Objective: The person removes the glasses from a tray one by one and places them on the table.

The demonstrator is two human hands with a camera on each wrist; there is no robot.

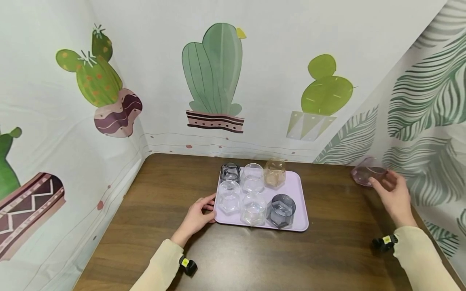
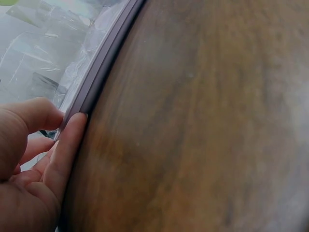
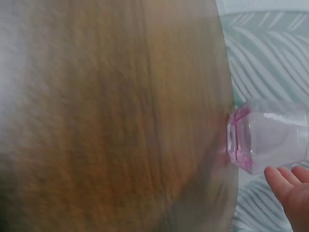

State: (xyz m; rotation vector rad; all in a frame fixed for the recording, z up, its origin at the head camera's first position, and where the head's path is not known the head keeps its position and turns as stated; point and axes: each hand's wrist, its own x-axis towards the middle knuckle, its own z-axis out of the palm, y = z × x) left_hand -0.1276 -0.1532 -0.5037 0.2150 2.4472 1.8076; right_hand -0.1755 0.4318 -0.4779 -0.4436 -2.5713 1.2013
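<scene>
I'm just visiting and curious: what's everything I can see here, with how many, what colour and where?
Tray: one, pale purple, on the table
Clear glasses: three, colourless, on the tray
Dark glasses: two, smoky grey, tray's far-left and near-right corners
Amber glass: one, far side of the tray
Pink glass: one, table's far-right corner
Table: one, brown wood-look, beneath everything
Wall covering: white, printed with green cacti and grey-green leaves, behind and at both sides
Wrist devices: two, black with yellow-green patches, one per wrist
Sleeves: two, cream, on the forearms
Left hand: one, pinching the tray's left edge
Right hand: one, at the pink glass; firmness of grip unclear
</scene>
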